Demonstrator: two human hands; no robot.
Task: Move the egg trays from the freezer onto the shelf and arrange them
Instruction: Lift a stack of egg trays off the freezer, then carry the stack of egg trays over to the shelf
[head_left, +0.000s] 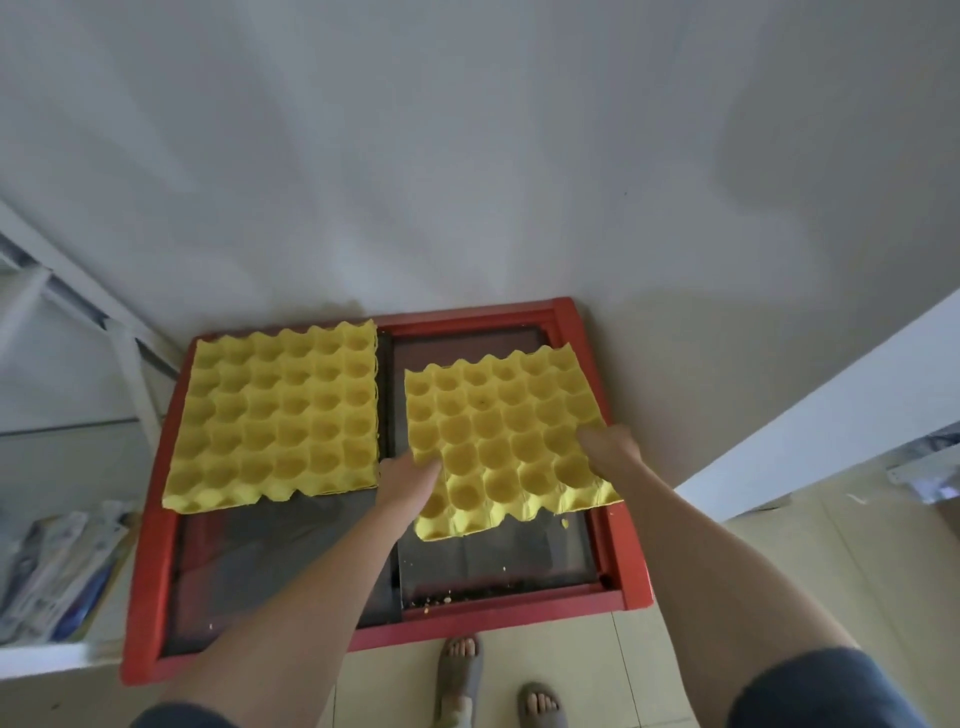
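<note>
A red-framed freezer (610, 597) with dark sliding glass lids stands against a white wall, seen from above. Two yellow egg trays are over its top. The left egg tray (275, 415), which looks like a stack of several, lies flat on the freezer's far left part, its near edge overhanging the dark glass. The right egg tray (506, 439) is over the freezer's right half, tilted a little and held at both sides. The left hand (408, 475) grips its near left edge, fingers closed over the rim and into the cups. The right hand (610, 441) holds the tray's right edge, fingers curled around it. A white shelf (67, 291) stands left of the freezer, with packets on its lower board. Small yellow crumbs lie on the freezer's near rim. Two feet in grey slippers (462, 670) stand on the tiled floor before the freezer.
</note>
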